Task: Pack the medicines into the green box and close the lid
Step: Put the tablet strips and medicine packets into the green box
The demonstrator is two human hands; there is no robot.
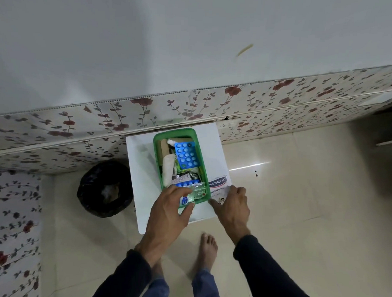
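Note:
The green box [157,147] stands open on a small white table [140,173], filled with medicines: a blue blister strip [185,155], a white gauze roll [167,171], a small white bottle and foil packs. My left hand [168,211] is at the box's near end, fingers closed on a clear, crinkly medicine packet [196,191] lying over the rim. My right hand [231,207] rests just right of the box on a white Hansaplast plaster packet [218,186], fingers pinching its near edge. No lid is visible.
A black-lined waste bin [104,189] stands on the tiled floor left of the table. A flower-patterned panel [192,103] runs behind the table against the wall. My bare feet [207,250] are just in front of the table.

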